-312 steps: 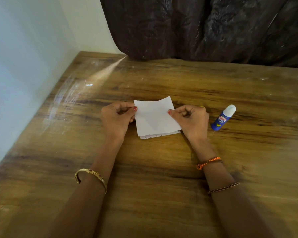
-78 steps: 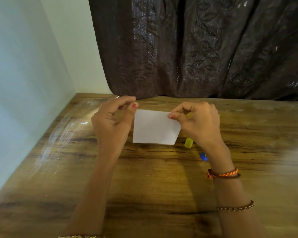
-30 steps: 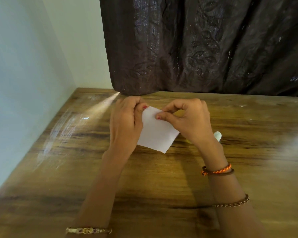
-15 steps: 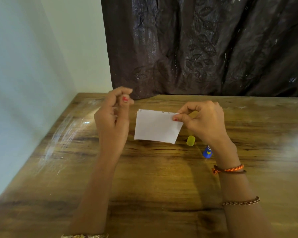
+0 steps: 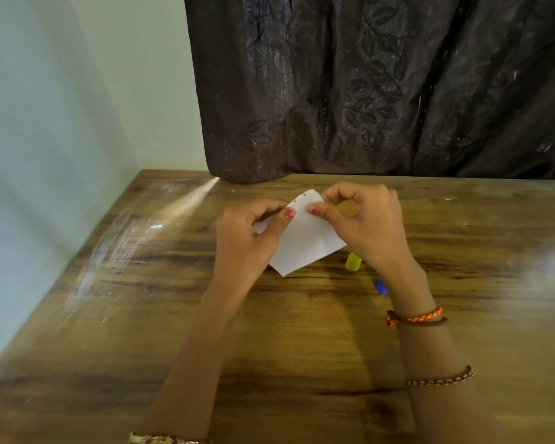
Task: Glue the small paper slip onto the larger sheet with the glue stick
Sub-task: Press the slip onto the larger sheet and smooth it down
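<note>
Head view: left hand (image 5: 247,238), right hand (image 5: 369,225) pinch paper sheet (image 5: 305,245).

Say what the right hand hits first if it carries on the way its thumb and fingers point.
Probably the left hand: the right hand pinches the paper and its thumb points left at the left thumb close by; depth unclear.
</note>
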